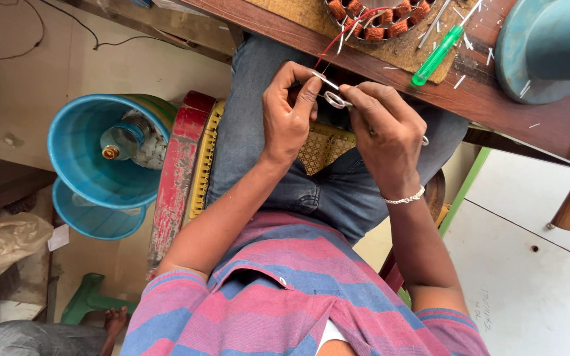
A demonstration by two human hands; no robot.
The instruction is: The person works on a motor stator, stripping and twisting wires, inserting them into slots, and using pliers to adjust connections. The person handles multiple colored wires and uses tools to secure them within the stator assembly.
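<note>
scissors (335, 99): bright metal, smooth and shiny, held by the right hand (390, 135)
sleeve piece (325, 80): thin white strip, matt, pinched in the fingers (309, 89) of the left hand (287, 115)
wires (338, 41): red, with smooth coating
stator coils (377, 23): copper wire, orange-brown, slightly glossy
surface (549, 125): dark brown wood, worn and scratched
mat (305, 13): coarse woven fibre, rough
screwdriver handle (437, 56): clear green plastic, glossy
bracelet (404, 198): silver metal chain
bucket (100, 158): blue plastic, smooth
trousers (258, 132): blue denim cloth
shirt (298, 290): striped cloth, soft, matt
</note>
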